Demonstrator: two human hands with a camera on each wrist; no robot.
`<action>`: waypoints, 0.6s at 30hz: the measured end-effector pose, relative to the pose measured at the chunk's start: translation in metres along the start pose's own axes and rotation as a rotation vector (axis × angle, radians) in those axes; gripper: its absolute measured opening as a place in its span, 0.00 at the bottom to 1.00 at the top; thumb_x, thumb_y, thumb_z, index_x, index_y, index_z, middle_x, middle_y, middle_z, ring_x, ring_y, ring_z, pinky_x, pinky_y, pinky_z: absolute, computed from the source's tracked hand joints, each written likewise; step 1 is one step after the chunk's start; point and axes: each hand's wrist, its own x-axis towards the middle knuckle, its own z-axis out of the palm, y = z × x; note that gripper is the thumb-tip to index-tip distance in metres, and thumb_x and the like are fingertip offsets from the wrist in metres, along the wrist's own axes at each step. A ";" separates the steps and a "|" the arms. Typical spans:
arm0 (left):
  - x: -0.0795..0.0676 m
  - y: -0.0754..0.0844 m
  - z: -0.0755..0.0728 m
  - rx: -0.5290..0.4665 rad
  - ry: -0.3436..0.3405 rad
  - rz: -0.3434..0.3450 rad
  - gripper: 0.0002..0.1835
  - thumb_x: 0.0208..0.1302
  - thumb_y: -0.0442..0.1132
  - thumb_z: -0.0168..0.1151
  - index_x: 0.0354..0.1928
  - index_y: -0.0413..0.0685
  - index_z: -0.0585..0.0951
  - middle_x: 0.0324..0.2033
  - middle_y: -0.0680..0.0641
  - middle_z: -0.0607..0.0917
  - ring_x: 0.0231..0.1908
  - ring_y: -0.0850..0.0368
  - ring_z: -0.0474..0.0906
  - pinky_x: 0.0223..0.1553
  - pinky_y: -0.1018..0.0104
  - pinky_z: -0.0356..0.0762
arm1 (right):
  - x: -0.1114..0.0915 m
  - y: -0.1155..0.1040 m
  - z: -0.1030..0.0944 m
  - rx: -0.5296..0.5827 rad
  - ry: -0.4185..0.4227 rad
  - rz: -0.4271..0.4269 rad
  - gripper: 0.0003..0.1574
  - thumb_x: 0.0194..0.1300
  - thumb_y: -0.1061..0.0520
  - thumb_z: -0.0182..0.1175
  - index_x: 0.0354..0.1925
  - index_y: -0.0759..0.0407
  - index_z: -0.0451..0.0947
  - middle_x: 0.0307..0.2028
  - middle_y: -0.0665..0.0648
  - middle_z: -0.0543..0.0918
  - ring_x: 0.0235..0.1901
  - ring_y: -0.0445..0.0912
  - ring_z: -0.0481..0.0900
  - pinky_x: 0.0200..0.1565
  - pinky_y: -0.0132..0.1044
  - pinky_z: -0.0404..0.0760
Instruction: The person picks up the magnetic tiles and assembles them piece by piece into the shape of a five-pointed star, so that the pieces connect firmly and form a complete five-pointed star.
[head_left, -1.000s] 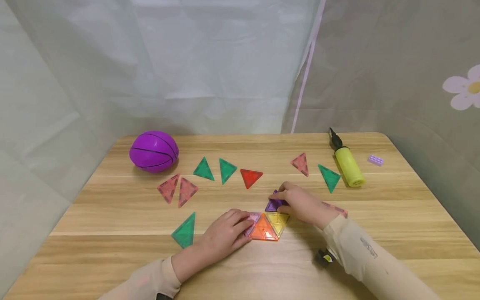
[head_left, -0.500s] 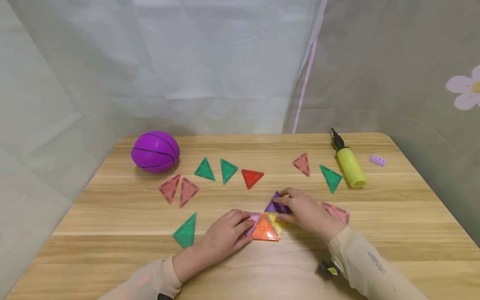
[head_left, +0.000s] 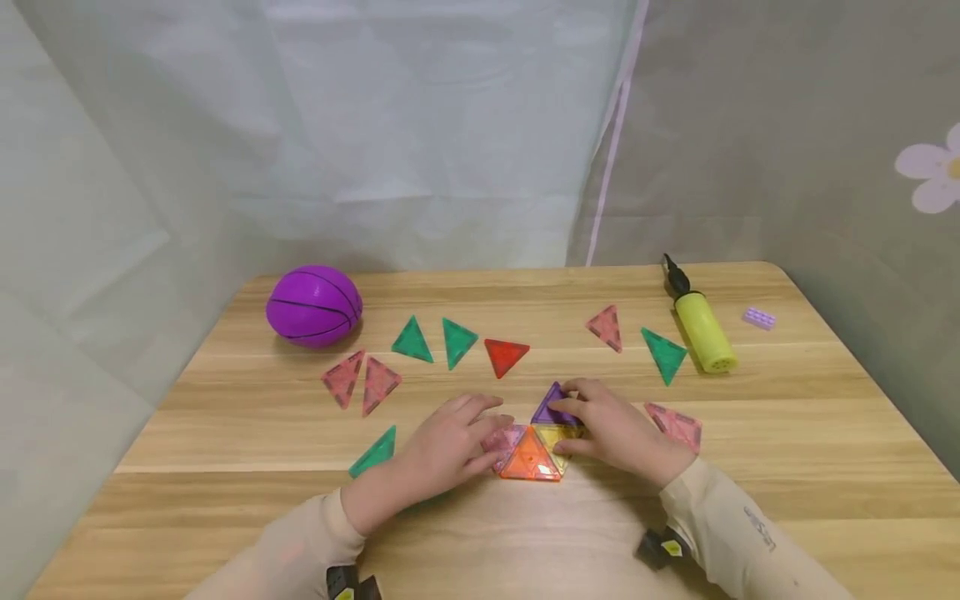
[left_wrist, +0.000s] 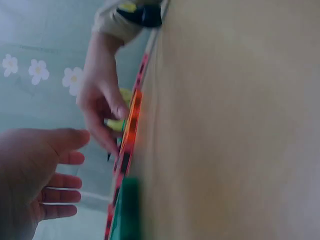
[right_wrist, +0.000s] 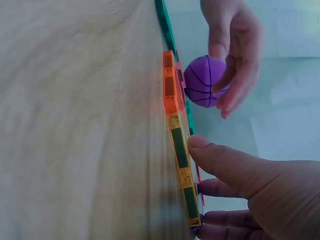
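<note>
- Landmark: the orange translucent plastic triangle tile [head_left: 530, 462], lying flat on the wood-grain bench [head_left: 570, 546].
- The yellow translucent plastic triangle tile [head_left: 555, 434] adjoins the right edge of the orange tile.
- The lilac-pink translucent plastic triangle tile [head_left: 512, 437] adjoins the left edge of the orange tile.
- The purple translucent plastic triangle tile [head_left: 545, 412] lies beyond and right of the orange tile, its near edge along the far edge of the yellow tile.
- Left hand [head_left: 453, 446]: left of the orange tile, over the lilac-pink tile in the head view. Fingers are apart and grip nothing; the left wrist view shows the hand raised off the bench.
- Right hand [head_left: 618, 429]: right of the orange tile. Thumb and fingers are apart; fingers rest on the purple tile, thumb on the yellow tile.
- Left of the orange tile, partly hidden by the left hand, lies a green triangle tile [head_left: 375, 451].
- Beyond the orange tile lies a red triangle tile [head_left: 506, 356].
- Far left of the orange tile sits a purple ball with black lines [head_left: 315, 306].
- Far right of the orange tile lies a yellow-green plastic pump with a black nozzle [head_left: 705, 336].
</note>
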 end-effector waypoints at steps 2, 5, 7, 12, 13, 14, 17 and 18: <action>0.004 -0.006 -0.002 0.007 0.009 0.007 0.21 0.59 0.48 0.67 0.52 0.48 0.81 0.52 0.44 0.81 0.54 0.51 0.76 0.55 0.59 0.78 | 0.000 0.001 0.000 -0.002 0.004 -0.006 0.37 0.54 0.40 0.69 0.57 0.57 0.78 0.58 0.64 0.75 0.57 0.58 0.75 0.56 0.51 0.78; 0.012 -0.016 -0.003 0.005 0.007 0.009 0.21 0.59 0.47 0.67 0.52 0.46 0.81 0.52 0.42 0.81 0.54 0.49 0.76 0.55 0.58 0.78 | 0.001 0.001 0.001 0.002 0.001 -0.004 0.37 0.54 0.39 0.68 0.57 0.56 0.78 0.58 0.64 0.75 0.57 0.57 0.75 0.57 0.50 0.78; 0.018 -0.023 -0.003 -0.004 -0.012 -0.007 0.22 0.60 0.47 0.67 0.53 0.46 0.80 0.52 0.42 0.80 0.54 0.48 0.75 0.57 0.56 0.76 | 0.001 0.002 0.001 0.000 0.002 -0.006 0.37 0.55 0.39 0.68 0.57 0.56 0.78 0.58 0.64 0.75 0.58 0.57 0.75 0.57 0.50 0.78; 0.034 -0.043 0.001 -0.054 -0.105 -0.103 0.22 0.62 0.48 0.64 0.56 0.46 0.79 0.56 0.42 0.79 0.58 0.47 0.73 0.61 0.52 0.72 | 0.001 0.003 0.002 -0.011 0.008 -0.017 0.36 0.55 0.39 0.68 0.57 0.56 0.78 0.58 0.63 0.75 0.57 0.57 0.75 0.57 0.50 0.78; 0.037 -0.047 0.002 -0.067 -0.128 -0.130 0.23 0.63 0.48 0.64 0.57 0.47 0.78 0.57 0.42 0.78 0.59 0.46 0.72 0.62 0.52 0.71 | 0.001 0.003 0.002 -0.015 0.010 -0.019 0.36 0.55 0.39 0.68 0.57 0.56 0.78 0.58 0.63 0.75 0.57 0.57 0.75 0.57 0.50 0.78; 0.039 -0.050 0.004 -0.079 -0.152 -0.154 0.23 0.63 0.48 0.64 0.58 0.48 0.78 0.58 0.42 0.77 0.61 0.46 0.71 0.63 0.51 0.70 | 0.001 0.003 0.002 -0.015 0.010 -0.019 0.37 0.55 0.39 0.68 0.57 0.57 0.78 0.58 0.63 0.75 0.57 0.56 0.75 0.57 0.50 0.78; 0.044 -0.059 0.008 -0.092 -0.214 -0.207 0.23 0.63 0.50 0.63 0.58 0.49 0.78 0.62 0.42 0.75 0.63 0.45 0.69 0.65 0.50 0.68 | 0.001 0.003 0.003 -0.010 0.007 -0.014 0.37 0.55 0.38 0.68 0.57 0.57 0.78 0.58 0.63 0.75 0.57 0.56 0.75 0.57 0.49 0.78; 0.046 -0.061 0.010 -0.096 -0.229 -0.216 0.24 0.63 0.51 0.63 0.58 0.48 0.78 0.62 0.42 0.75 0.63 0.45 0.69 0.65 0.50 0.67 | 0.001 0.003 0.003 -0.007 0.005 -0.012 0.37 0.55 0.38 0.68 0.57 0.57 0.78 0.58 0.63 0.75 0.57 0.56 0.75 0.57 0.49 0.78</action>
